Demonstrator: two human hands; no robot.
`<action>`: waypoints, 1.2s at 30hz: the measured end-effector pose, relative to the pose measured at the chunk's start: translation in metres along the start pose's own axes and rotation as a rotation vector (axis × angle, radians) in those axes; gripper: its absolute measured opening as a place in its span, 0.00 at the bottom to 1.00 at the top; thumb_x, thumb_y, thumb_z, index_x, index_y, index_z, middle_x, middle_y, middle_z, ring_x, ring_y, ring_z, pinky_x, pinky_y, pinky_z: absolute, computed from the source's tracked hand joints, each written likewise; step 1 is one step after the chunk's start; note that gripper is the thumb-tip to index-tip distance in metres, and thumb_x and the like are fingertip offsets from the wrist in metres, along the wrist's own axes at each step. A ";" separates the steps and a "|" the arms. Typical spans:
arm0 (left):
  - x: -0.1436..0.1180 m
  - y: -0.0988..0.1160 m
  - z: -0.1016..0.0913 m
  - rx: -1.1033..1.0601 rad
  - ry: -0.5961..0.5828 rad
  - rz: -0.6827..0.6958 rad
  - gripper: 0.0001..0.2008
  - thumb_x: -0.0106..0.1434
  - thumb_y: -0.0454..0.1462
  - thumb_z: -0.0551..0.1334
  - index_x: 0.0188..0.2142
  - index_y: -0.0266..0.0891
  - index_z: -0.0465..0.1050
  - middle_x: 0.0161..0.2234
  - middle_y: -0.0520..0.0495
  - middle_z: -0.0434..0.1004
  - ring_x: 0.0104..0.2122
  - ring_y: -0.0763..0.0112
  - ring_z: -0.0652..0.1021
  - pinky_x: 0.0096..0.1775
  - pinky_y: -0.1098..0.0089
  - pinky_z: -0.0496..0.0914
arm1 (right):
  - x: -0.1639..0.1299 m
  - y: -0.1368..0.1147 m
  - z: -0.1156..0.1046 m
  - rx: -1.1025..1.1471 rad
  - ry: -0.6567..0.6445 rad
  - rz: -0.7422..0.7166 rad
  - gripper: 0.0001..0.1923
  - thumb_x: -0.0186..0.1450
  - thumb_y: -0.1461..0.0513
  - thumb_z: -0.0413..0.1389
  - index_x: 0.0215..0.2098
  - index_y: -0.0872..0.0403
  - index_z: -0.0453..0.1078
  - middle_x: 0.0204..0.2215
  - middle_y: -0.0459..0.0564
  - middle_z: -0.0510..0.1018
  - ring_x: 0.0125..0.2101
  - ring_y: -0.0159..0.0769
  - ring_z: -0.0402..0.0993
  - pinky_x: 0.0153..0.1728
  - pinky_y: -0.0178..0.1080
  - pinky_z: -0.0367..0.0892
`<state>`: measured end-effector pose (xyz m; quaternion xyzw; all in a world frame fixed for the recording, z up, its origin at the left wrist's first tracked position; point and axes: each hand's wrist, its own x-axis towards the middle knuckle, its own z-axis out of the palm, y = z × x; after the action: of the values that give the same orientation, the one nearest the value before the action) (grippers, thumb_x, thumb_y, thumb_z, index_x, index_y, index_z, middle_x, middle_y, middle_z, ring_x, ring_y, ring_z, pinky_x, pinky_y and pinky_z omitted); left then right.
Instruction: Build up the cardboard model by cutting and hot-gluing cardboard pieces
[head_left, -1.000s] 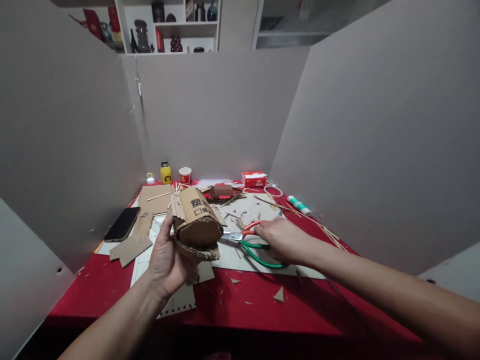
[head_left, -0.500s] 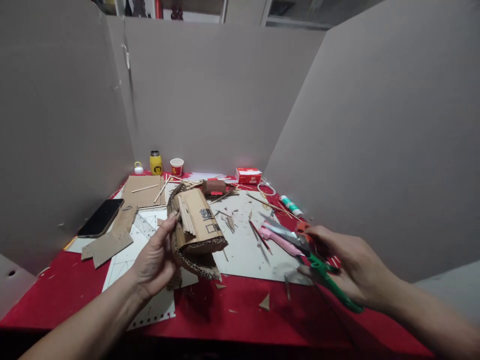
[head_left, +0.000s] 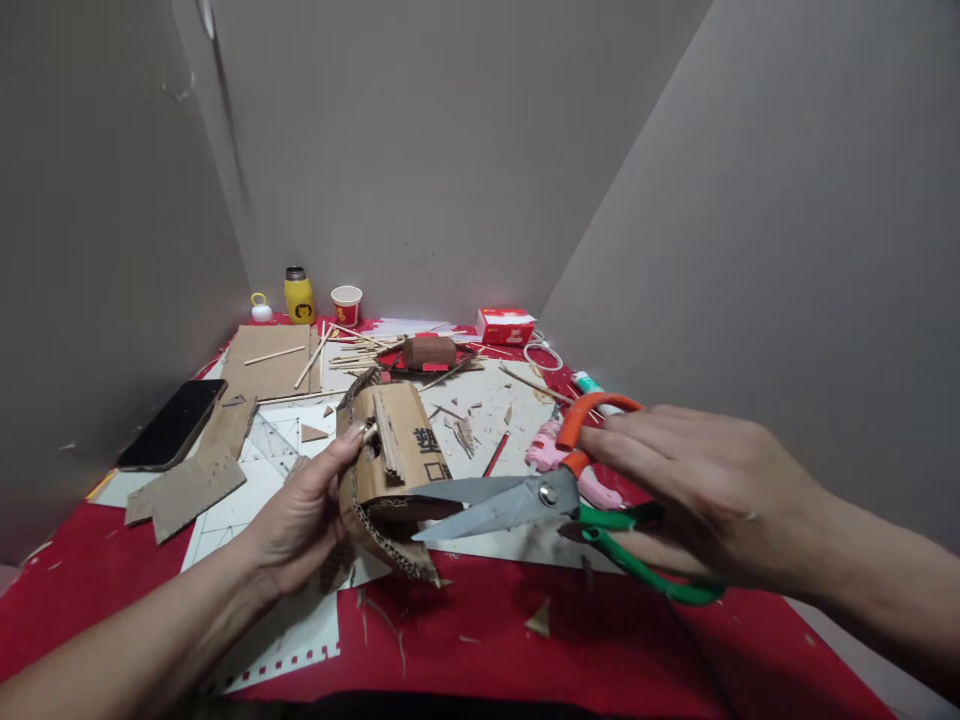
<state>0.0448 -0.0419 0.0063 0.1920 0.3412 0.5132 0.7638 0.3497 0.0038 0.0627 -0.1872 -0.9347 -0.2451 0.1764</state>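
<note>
The left hand [head_left: 304, 515] curls its fingers around a cardboard model [head_left: 394, 470] held above the table's middle. At its 3 o'clock, the right hand [head_left: 701, 490] grips scissors [head_left: 540, 495], fingers through the handles, blades parted, tips at the model. A paper cup [head_left: 346, 304] stands at 12 o'clock, contents hidden, on the red table [head_left: 480, 640] inside grey partitions [head_left: 750, 220].

My left hand [head_left: 300, 520] holds the curved brown corrugated-cardboard piece with black printed characters [head_left: 397, 450] above the table, ragged edge down. My right hand [head_left: 697, 490] holds the orange-and-green-handled steel scissors [head_left: 540, 495], blades parted, tips at the cardboard's lower edge
</note>
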 end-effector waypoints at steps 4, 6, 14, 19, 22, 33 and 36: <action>0.005 0.003 -0.003 -0.024 0.025 -0.020 0.15 0.62 0.41 0.66 0.48 0.40 0.77 0.42 0.45 0.84 0.40 0.63 0.83 0.46 0.66 0.77 | 0.015 0.006 0.000 -0.080 -0.019 -0.080 0.12 0.69 0.55 0.45 0.40 0.53 0.65 0.26 0.54 0.78 0.23 0.41 0.74 0.24 0.42 0.69; 0.007 0.003 -0.005 -0.037 0.029 -0.030 0.15 0.62 0.40 0.66 0.48 0.40 0.77 0.43 0.46 0.84 0.42 0.64 0.83 0.46 0.67 0.76 | 0.020 0.009 0.001 -0.100 -0.016 -0.094 0.11 0.69 0.55 0.45 0.41 0.53 0.64 0.26 0.55 0.78 0.24 0.42 0.75 0.24 0.42 0.70; 0.015 0.002 -0.010 -0.045 0.046 -0.051 0.16 0.63 0.40 0.66 0.50 0.40 0.76 0.45 0.44 0.83 0.43 0.63 0.82 0.47 0.66 0.76 | 0.024 0.021 0.012 -0.142 -0.017 -0.146 0.14 0.70 0.53 0.42 0.40 0.52 0.65 0.26 0.54 0.79 0.24 0.42 0.76 0.28 0.44 0.71; 0.018 0.002 -0.008 -0.066 0.111 -0.067 0.14 0.61 0.39 0.68 0.46 0.41 0.78 0.43 0.46 0.84 0.41 0.66 0.83 0.45 0.69 0.77 | 0.025 0.024 0.016 -0.051 -0.028 -0.151 0.13 0.70 0.53 0.44 0.38 0.48 0.67 0.24 0.50 0.78 0.22 0.39 0.74 0.24 0.42 0.69; 0.019 0.002 -0.007 -0.065 0.110 -0.064 0.14 0.60 0.39 0.68 0.46 0.41 0.78 0.42 0.47 0.84 0.39 0.66 0.83 0.43 0.70 0.78 | 0.026 0.026 0.018 0.042 -0.048 -0.145 0.11 0.70 0.54 0.45 0.38 0.49 0.66 0.23 0.50 0.78 0.20 0.38 0.72 0.20 0.41 0.67; 0.019 0.000 -0.011 -0.057 0.042 -0.068 0.14 0.62 0.40 0.67 0.47 0.39 0.78 0.42 0.46 0.84 0.41 0.66 0.83 0.45 0.70 0.77 | 0.023 0.025 0.017 0.184 -0.134 -0.106 0.19 0.74 0.51 0.37 0.36 0.50 0.64 0.22 0.50 0.75 0.19 0.37 0.71 0.20 0.40 0.65; 0.019 0.000 -0.011 -0.064 0.021 -0.076 0.13 0.62 0.40 0.67 0.46 0.40 0.78 0.41 0.47 0.84 0.41 0.68 0.83 0.45 0.72 0.76 | 0.023 0.024 0.015 0.156 -0.156 -0.114 0.19 0.74 0.53 0.34 0.35 0.50 0.62 0.22 0.50 0.74 0.19 0.37 0.71 0.21 0.40 0.64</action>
<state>0.0417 -0.0257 -0.0076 0.1491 0.3399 0.4966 0.7846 0.3365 0.0376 0.0693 -0.1378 -0.9710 -0.1658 0.1032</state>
